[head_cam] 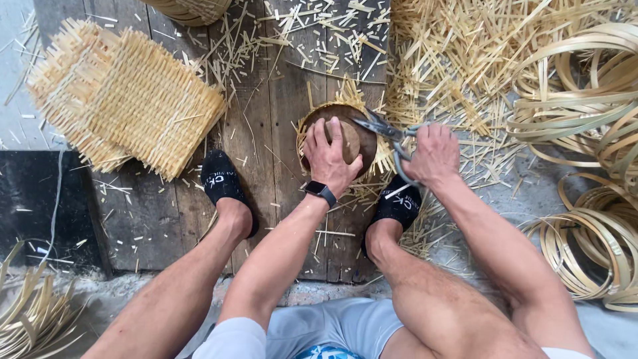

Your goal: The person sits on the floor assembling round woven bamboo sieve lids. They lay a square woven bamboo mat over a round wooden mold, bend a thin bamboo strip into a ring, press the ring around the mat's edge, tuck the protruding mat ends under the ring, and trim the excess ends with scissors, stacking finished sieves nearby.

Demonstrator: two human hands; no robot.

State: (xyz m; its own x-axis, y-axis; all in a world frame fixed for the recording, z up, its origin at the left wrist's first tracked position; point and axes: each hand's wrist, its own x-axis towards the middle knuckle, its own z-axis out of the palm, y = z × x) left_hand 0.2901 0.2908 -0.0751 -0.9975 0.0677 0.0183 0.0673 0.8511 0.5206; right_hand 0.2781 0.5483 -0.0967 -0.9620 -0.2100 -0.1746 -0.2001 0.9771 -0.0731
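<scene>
My left hand [330, 154] presses flat on a round brown wooden mould [359, 133] that sits on the plank floor, ringed by woven bamboo strips [380, 159] sticking out around its rim. A dark watch is on that wrist. My right hand [433, 153] grips the handles of metal shears [385, 127], whose blades point left over the mould's upper right edge. Both my feet in black socks rest on either side of the mould.
A stack of woven bamboo mats [123, 96] lies at the upper left. Loose bamboo offcuts [458, 60] litter the planks and the upper right. Coils of bamboo strip [585, 113] and bamboo hoops [591, 246] lie at the right. More strips [30, 319] lie at the lower left.
</scene>
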